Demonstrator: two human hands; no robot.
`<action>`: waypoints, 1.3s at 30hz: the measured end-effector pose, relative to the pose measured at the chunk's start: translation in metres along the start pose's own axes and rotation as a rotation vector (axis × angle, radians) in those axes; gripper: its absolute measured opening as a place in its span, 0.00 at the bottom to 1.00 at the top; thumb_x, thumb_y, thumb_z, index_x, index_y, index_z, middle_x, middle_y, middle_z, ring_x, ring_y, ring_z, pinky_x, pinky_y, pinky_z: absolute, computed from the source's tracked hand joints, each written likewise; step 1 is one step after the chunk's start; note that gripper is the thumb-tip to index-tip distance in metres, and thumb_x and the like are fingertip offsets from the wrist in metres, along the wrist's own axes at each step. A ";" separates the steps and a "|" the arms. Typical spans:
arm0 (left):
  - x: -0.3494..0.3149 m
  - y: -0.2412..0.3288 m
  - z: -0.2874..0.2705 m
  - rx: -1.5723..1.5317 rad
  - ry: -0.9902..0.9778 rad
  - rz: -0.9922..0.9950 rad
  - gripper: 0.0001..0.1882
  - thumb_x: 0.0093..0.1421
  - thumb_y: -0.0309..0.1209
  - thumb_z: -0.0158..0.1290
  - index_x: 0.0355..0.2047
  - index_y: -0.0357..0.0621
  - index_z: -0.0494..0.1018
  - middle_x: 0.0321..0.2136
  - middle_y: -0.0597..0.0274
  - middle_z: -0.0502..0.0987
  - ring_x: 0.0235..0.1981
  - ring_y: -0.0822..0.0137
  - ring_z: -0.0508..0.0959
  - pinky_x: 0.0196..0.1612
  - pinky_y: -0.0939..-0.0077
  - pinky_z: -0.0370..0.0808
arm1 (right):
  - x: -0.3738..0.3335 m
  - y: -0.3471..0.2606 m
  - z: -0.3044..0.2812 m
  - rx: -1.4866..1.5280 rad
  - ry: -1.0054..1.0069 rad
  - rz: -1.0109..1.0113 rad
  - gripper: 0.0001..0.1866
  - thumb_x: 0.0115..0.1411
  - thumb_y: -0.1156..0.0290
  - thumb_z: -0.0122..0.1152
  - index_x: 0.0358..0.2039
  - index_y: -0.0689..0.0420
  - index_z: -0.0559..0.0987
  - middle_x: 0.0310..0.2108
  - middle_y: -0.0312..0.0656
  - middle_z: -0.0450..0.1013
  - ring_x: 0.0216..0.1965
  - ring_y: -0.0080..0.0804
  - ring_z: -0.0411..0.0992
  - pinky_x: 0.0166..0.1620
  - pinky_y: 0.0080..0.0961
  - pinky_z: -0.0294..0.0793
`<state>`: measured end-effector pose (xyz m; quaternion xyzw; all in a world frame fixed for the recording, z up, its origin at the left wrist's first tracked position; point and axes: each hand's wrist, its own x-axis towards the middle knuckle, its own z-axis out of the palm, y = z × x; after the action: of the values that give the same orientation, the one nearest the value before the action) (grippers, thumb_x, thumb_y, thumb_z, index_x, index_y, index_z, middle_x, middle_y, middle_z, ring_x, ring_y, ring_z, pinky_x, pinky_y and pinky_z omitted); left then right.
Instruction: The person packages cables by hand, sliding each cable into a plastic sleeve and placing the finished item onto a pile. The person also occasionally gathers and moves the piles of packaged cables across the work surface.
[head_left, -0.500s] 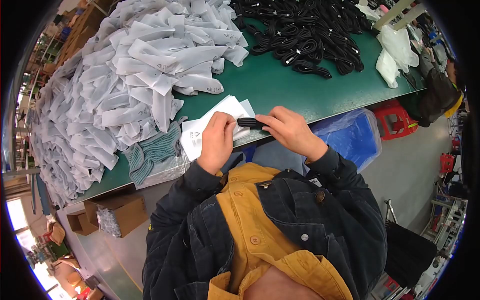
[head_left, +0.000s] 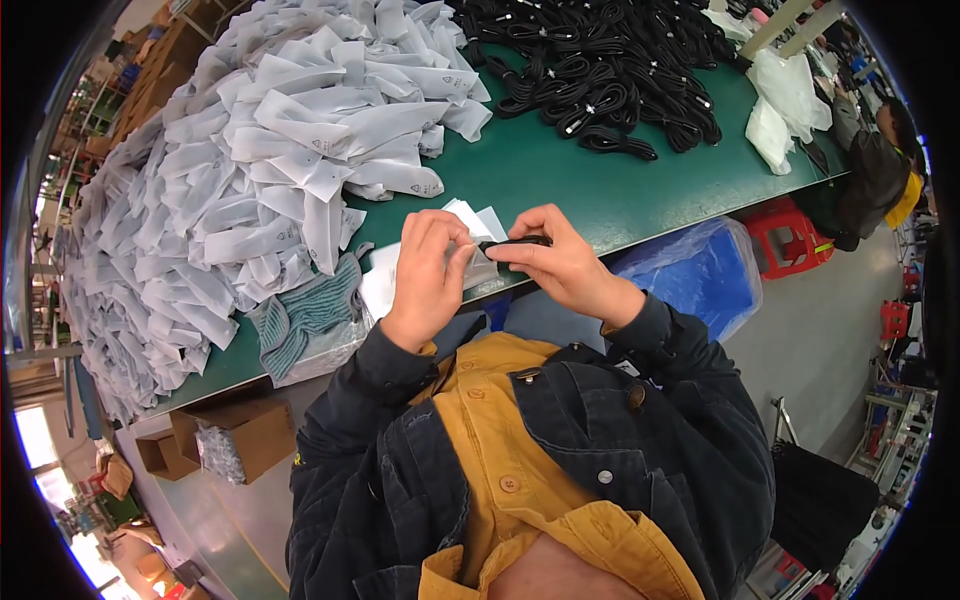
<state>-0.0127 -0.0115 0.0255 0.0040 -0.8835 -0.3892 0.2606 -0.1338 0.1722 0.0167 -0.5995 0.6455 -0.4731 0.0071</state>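
My right hand (head_left: 568,268) is closed around a coiled black cable (head_left: 530,240), mostly covered by the fingers. The cable's left end meets the fingertips of my left hand (head_left: 428,278). That hand's thumb and fingers are pinched together at the edge of a translucent white bag, which they largely hide; whether the cable's tip is inside the bag I cannot tell. Beneath my left hand, flat white bags (head_left: 379,284) lie stacked at the table's near edge.
A big heap of filled white bags (head_left: 290,140) covers the table's left. Coiled black cables (head_left: 610,80) are piled at the back. A green knitted cloth (head_left: 305,318) lies at the near edge. Below the table stand a blue lined bin (head_left: 695,275) and a red stool (head_left: 790,240).
My right hand has moved slightly left and tilted, covering more of the cable. My left hand has risen a little over the bags, its fingers closer to the cable's end.
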 end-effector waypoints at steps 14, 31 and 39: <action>0.042 -0.006 -0.023 -0.699 -0.103 -0.310 0.05 0.66 0.29 0.51 0.35 0.41 0.70 0.47 0.64 0.71 0.41 0.76 0.70 0.46 0.79 0.68 | 0.047 -0.005 -0.016 0.234 0.172 -0.013 0.13 0.55 0.84 0.63 0.42 0.61 0.78 0.42 0.45 0.72 0.41 0.32 0.72 0.43 0.26 0.75; 0.054 -0.005 -0.020 -1.299 -0.058 -0.545 0.13 0.68 0.29 0.48 0.44 0.30 0.73 0.46 0.51 0.76 0.45 0.66 0.77 0.51 0.69 0.74 | 0.069 -0.015 -0.001 0.056 0.218 -0.145 0.16 0.50 0.84 0.68 0.41 0.61 0.80 0.42 0.44 0.72 0.37 0.34 0.75 0.35 0.23 0.77; 0.049 -0.001 -0.020 -1.396 -0.039 -0.583 0.12 0.67 0.27 0.47 0.41 0.29 0.74 0.47 0.48 0.77 0.47 0.62 0.78 0.52 0.67 0.75 | 0.057 -0.013 -0.001 -0.237 0.236 -0.366 0.14 0.49 0.84 0.66 0.38 0.62 0.79 0.37 0.43 0.72 0.32 0.38 0.74 0.32 0.28 0.76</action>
<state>-0.0459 -0.0363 0.0590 0.0647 -0.3995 -0.9115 0.0736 -0.1408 0.1305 0.0573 -0.6439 0.5734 -0.4541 -0.2246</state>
